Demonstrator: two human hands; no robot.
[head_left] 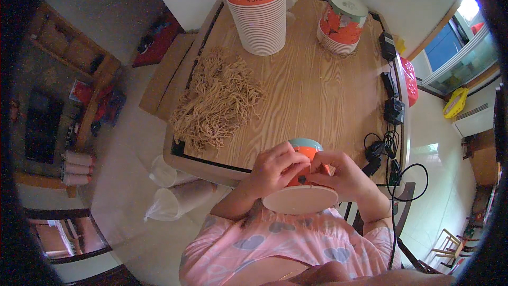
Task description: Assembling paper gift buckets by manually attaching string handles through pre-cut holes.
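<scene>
Close to my body, at the table's near edge, I hold an orange paper cup (300, 200) with a teal band at its far end. Its wide white end is tilted toward me. My left hand (278, 168) closes on the left of the cup, thumb and fingertips pinched at its printed side. On the right, my right hand (341, 176) grips it too, fingers bent at the same wall. The fingertips of both hands nearly meet. Whether a thin strand is between them, I cannot tell. Beyond my left hand lies a loose heap of tan twine (217, 100).
A tall stack of paper cups (259, 24) stands at the back of the wood-grain table (301, 90), a shorter cup stack (344, 26) to its right. Black adapters and cables (390, 143) run along the right edge. Clear plastic-wrapped rolls (182, 201) lie on the floor at left.
</scene>
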